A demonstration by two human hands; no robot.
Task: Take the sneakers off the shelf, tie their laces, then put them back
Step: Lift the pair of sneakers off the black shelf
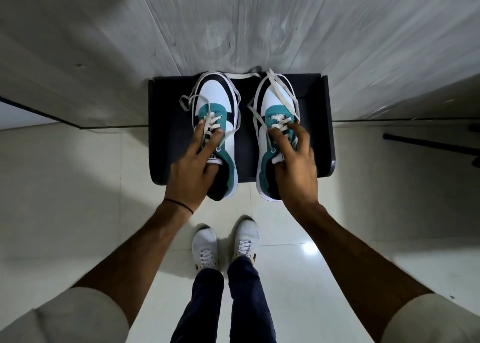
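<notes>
left hand (193,166) pinches the left sneaker (218,96) (teal/white/black) at the tongue, fingers flat over the eyelets, thumb tucked inside the collar; its white laces (244,75) are untied and trail loose round the toe. Both sneakers are over the black shelf (168,124), heels overhanging its front edge. right hand (296,166) has the same pinch on the right sneaker (275,101), whose laces are also loose.

Dim, blurred wall (259,25), floor glare (310,249)
</notes>
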